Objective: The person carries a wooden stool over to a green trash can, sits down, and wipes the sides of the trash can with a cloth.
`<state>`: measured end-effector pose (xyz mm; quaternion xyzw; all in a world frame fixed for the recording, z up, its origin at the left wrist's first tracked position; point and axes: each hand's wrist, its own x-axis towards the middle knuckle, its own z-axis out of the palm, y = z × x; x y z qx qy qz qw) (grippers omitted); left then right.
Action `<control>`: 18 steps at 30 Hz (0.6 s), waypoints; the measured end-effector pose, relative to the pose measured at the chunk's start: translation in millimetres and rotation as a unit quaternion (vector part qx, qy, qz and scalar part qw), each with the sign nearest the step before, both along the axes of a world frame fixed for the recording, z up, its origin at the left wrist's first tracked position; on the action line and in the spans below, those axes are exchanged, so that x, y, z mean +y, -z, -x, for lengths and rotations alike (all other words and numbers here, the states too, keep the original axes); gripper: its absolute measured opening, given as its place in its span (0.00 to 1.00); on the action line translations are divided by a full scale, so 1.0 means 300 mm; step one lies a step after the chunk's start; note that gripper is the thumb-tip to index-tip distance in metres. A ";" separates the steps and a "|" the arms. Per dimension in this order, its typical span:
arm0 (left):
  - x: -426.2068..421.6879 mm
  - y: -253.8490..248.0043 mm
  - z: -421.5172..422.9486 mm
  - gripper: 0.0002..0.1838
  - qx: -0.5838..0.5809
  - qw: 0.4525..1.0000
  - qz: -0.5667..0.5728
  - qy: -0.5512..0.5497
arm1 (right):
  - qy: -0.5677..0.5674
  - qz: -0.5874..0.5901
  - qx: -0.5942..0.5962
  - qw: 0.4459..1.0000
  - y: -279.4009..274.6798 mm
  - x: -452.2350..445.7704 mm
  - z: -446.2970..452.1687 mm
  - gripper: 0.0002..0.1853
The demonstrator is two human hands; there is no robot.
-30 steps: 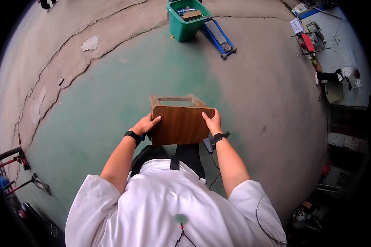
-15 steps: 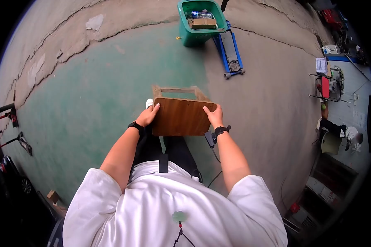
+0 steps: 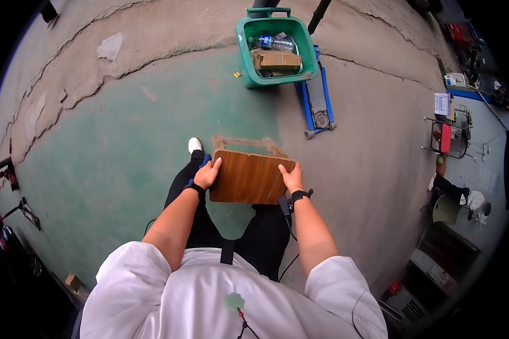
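Left hand (image 3: 207, 174) and right hand (image 3: 293, 177) pinch opposite edges of stool (image 3: 247, 178), thumbs on its top; two-sided grip presumably to balance the weight.

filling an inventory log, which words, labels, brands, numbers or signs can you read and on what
None can be read.
Blue label on the plastic bottle in the green bin: too small and blurred.
Dark marks on the white panel at right: too small.
Wooden stool: no lettering visible.
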<state>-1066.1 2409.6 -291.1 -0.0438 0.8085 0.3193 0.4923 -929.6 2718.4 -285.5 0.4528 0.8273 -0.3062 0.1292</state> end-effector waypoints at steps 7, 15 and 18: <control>0.060 0.367 -0.024 0.39 -0.069 0.994 0.021 -0.086 | -0.069 0.069 -0.107 0.989 0.354 0.087 0.089 0.46; -0.034 0.710 -0.211 0.38 -0.148 0.968 -0.006 -0.204 | -0.100 0.112 -0.160 0.976 0.689 0.012 0.019 0.43; -0.043 0.759 -0.201 0.38 -0.153 0.971 0.040 -0.182 | -0.079 0.115 -0.156 0.978 0.775 -0.014 -0.018 0.41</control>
